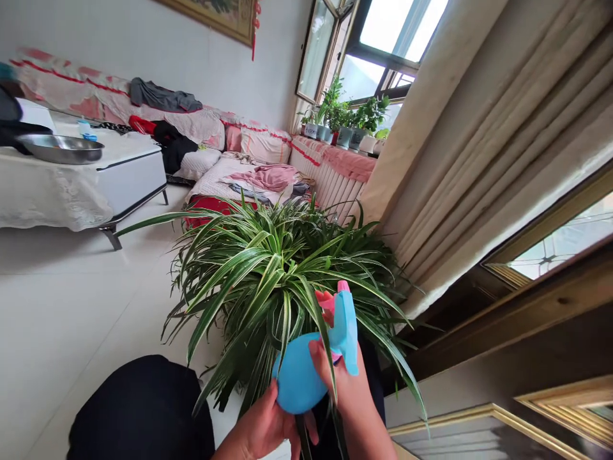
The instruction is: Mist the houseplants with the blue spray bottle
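Arching striped leaves [282,268]; rounded blue bottle [299,377]

Single head-worn view, directed forward and down over the plant [282,259]. Left hand [263,423] and right hand [345,382] sit near, low in frame; couch [211,182] and window [366,78] lie well beyond.
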Action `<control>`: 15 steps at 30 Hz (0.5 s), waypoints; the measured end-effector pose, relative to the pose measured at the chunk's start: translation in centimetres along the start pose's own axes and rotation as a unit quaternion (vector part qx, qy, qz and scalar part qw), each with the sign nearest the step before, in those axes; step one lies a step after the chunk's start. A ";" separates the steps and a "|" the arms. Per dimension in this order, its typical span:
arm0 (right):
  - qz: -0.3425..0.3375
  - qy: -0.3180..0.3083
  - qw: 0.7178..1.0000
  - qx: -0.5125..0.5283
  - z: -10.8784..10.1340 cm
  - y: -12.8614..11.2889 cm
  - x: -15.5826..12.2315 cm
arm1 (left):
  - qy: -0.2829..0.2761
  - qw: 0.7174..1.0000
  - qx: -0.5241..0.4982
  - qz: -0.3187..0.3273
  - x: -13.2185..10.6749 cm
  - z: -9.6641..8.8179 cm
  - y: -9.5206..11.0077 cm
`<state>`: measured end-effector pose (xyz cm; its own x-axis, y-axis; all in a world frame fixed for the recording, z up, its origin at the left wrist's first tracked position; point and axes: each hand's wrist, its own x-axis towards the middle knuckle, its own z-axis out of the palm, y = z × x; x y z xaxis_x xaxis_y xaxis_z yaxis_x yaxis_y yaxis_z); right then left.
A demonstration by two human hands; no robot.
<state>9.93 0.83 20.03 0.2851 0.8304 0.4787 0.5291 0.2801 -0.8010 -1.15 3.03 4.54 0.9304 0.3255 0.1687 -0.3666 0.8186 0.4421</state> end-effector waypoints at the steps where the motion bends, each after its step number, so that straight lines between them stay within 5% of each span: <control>1: 0.000 0.010 1.000 -0.009 -0.3 0.0 -0.2 | 0.000 1.000 0.004 -0.002 0.2 0.0 -0.3; 9: 0.113 0.174 0.978 -0.020 -2.1 2.7 -0.9 | 0.072 0.995 -0.047 -0.057 2.2 -0.2 -3.5; 12: 0.144 0.202 0.969 -0.010 -2.3 3.8 -1.2 | 0.110 0.989 -0.069 -0.070 3.0 -0.7 -4.3; 15: 0.156 0.201 0.967 -0.011 -2.6 4.3 -1.5 | 0.082 0.986 -0.070 -0.126 3.4 -1.3 -4.6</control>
<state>13.84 -0.46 16.76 0.7186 0.6178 0.3193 0.3825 0.0322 -0.9234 3.75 0.96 1.93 0.9829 0.1660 -0.0797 -0.1320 0.9370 0.3235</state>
